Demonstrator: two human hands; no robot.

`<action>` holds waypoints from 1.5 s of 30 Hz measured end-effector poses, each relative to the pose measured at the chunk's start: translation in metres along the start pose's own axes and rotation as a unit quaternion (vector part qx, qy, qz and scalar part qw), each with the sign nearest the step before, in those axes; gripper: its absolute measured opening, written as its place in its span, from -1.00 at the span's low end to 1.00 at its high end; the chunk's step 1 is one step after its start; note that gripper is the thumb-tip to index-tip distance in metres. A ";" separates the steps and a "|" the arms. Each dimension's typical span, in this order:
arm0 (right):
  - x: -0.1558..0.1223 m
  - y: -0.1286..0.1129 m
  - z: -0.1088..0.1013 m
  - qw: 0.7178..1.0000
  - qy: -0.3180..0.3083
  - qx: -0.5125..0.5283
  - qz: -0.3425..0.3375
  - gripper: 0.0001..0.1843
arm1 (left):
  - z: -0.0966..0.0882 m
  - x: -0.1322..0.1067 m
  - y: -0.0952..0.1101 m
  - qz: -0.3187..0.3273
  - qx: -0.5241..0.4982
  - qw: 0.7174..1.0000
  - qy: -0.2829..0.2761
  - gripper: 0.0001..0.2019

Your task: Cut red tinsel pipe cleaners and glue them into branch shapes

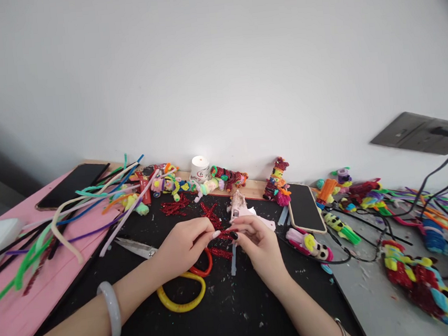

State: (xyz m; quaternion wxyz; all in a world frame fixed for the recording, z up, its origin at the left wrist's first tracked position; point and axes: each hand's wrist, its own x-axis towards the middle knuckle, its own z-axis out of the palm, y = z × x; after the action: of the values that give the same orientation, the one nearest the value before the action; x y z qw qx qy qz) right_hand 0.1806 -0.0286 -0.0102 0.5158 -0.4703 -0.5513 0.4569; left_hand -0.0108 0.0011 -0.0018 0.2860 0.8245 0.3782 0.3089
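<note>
My left hand (184, 246) and my right hand (260, 244) meet over a black mat (230, 315). Both pinch a short red glittery pipe cleaner (225, 235) between their fingertips. More red pipe cleaner pieces (174, 207) lie on the mat just behind the hands. Scissors with a yellow and an orange handle (183, 296) lie under my left wrist, blades pointing left. A pale glue gun (239, 206) rests just beyond my right hand. A white bangle (111, 311) sits on my left forearm.
Long coloured pipe cleaners (74, 219) fan over a pink sheet (20, 314) at left, beside a dark phone (71, 185). Small pipe cleaner figures (275, 184) and a lit candle (200, 167) line the wall. A second phone (305, 207), cables and more figures (421, 281) lie right.
</note>
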 end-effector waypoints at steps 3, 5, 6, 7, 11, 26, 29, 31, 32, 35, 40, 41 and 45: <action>0.000 0.002 0.000 0.999 -0.008 -0.029 0.019 -0.94 | 0.000 -0.001 0.002 0.001 -0.005 1.000 -0.010 -0.76; 0.000 0.002 0.000 0.999 -0.001 -0.030 0.022 -0.89 | 0.000 0.000 0.004 -0.014 -0.022 1.000 -0.011 -0.77; 0.000 0.002 0.000 0.999 0.005 -0.026 0.020 -0.88 | 0.000 0.000 0.004 -0.023 -0.033 0.999 -0.011 -0.77; 0.000 0.002 -0.001 1.000 0.012 -0.022 0.018 -0.86 | 0.000 0.001 0.005 -0.032 -0.043 0.998 -0.013 -0.78; 0.001 -0.001 -0.001 0.999 0.027 -0.009 0.016 -0.82 | -0.001 0.003 0.005 -0.057 -0.072 0.996 -0.011 -0.82; 0.001 -0.001 -0.002 0.999 0.031 -0.024 0.002 -0.83 | -0.002 0.004 0.004 -0.053 -0.076 0.995 -0.024 -0.83; 0.001 -0.002 -0.002 0.998 0.040 -0.040 0.004 -0.86 | -0.002 0.004 0.004 -0.047 -0.075 0.996 -0.022 -0.83; 0.002 -0.002 -0.002 0.997 0.046 -0.057 -0.005 -0.88 | -0.002 0.004 0.005 -0.049 -0.073 0.996 -0.018 -0.83; 0.002 -0.002 -0.002 0.997 0.049 -0.066 -0.013 -0.89 | -0.002 0.004 0.005 -0.051 -0.071 0.996 -0.015 -0.83; 0.002 -0.001 -0.004 0.992 0.060 -0.105 -0.038 -0.89 | -0.002 0.003 0.006 -0.054 -0.068 0.996 -0.009 -0.81; 0.001 0.001 -0.007 0.975 0.075 -0.201 -0.065 -0.82 | -0.001 0.003 0.005 -0.051 -0.071 0.996 -0.006 -0.82; 0.000 0.001 -0.007 0.970 0.075 -0.220 -0.071 -0.82 | -0.001 0.003 0.005 -0.050 -0.071 0.996 -0.006 -0.82; 0.000 0.000 -0.007 0.955 0.068 -0.268 -0.104 -0.79 | 0.000 0.003 0.004 -0.049 -0.068 0.996 -0.011 -0.84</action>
State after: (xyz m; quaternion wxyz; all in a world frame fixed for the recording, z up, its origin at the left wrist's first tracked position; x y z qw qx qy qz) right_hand 0.1877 -0.0286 -0.0101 0.4516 -0.5617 -0.6629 0.2028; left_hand -0.0078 0.0012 0.0017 0.3601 0.7870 0.3928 0.3108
